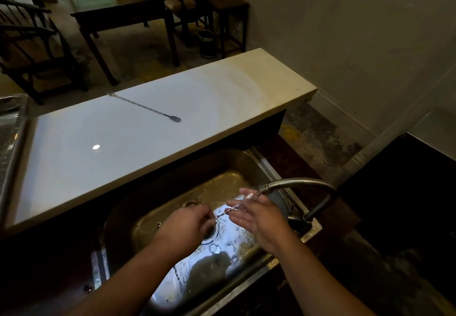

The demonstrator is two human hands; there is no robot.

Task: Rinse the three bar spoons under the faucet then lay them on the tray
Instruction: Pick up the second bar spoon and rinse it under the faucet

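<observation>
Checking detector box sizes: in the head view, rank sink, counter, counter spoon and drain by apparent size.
1. Counter
2. Sink
3. Spoon on the counter
4. Drain, partly hidden by the left hand, so that last ranking is unsure.

Two bare forearms come up from the bottom edge of the view, with no sleeve, cuff or glove on either one as far as the frame reaches. No watch or bracelet shows at either wrist. The left hand [187, 224] is seen from the back, knuckles rounded and uncovered. The right hand [254, 213] is also uncovered, and its fingers [237, 203] look wet and glossy, catching small highlights. A small glint on one finger may be a ring, though it is too small to tell.
</observation>
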